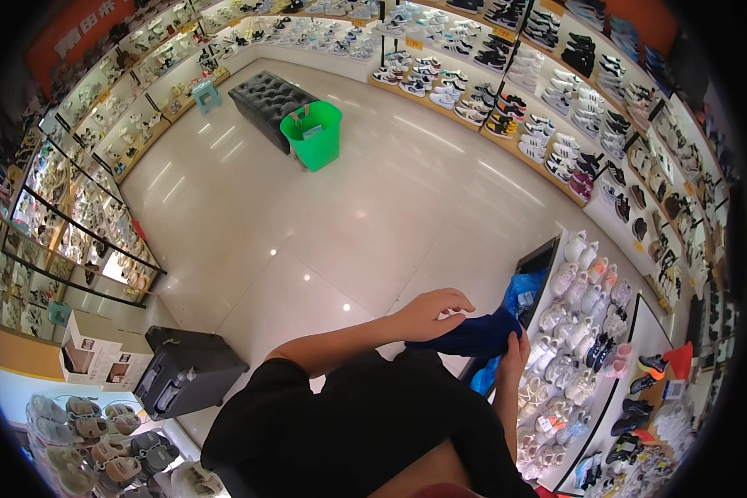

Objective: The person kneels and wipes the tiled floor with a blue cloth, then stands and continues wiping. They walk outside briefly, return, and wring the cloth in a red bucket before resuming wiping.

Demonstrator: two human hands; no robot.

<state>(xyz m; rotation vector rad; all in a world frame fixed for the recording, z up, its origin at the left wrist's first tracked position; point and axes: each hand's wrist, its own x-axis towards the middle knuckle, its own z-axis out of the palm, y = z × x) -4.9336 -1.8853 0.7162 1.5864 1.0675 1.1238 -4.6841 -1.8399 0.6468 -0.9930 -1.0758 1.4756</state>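
A dark blue cloth hangs bunched in front of me, at the lower centre right of the head view. My right hand grips its right end. Over its left part lies my left hand, thumb and fingers apart; whether the thumb touches the cloth cannot be told. Just beyond the cloth, blue plastic bags fill a dark compartment on the side of a display table. Rows of pale sneakers stand on that table, to the right of my hands.
A green plastic bin stands by a black tufted bench, near a small stool. Shoe shelves curve around the tiled floor. At lower left are a black suitcase, cardboard boxes and clogs.
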